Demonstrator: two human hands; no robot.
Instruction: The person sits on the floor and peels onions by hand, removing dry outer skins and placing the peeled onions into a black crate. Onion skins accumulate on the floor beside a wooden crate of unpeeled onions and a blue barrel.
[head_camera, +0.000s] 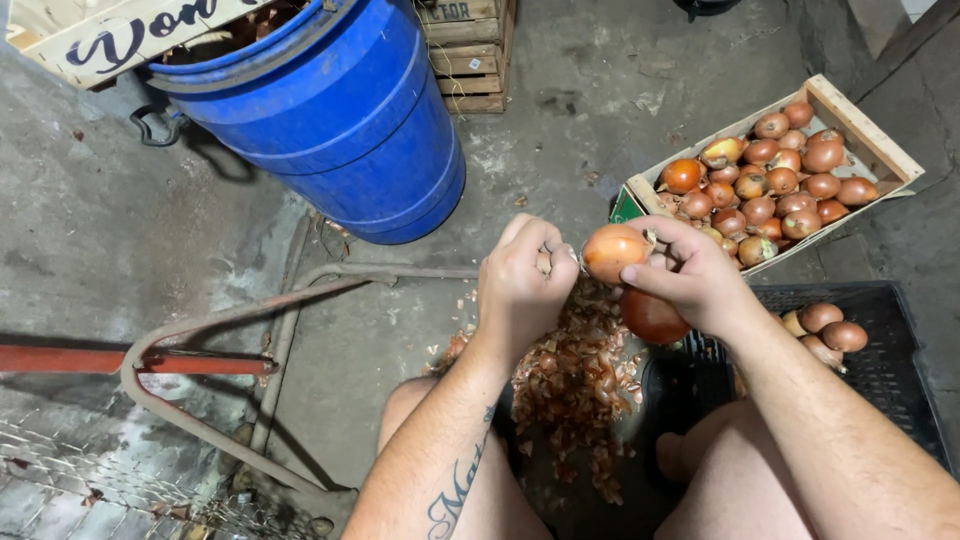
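Note:
My right hand (695, 278) grips an orange-brown onion (612, 250) by its fingertips, held above my knees. My left hand (520, 285) is closed around what looks like a small knife (547, 262), whose tip meets the onion's left side. A second, darker onion (652, 316) sits just under my right palm; whether the hand holds it I cannot tell. Below both hands lies a heap of dry onion skins (575, 390) on the floor between my legs.
A wooden crate (868, 128) full of onions stands at the right. A black plastic crate (890, 375) with a few peeled onions sits by my right leg. A blue barrel (340, 120) stands at the upper left, with a rusty metal frame (200, 325) lower left.

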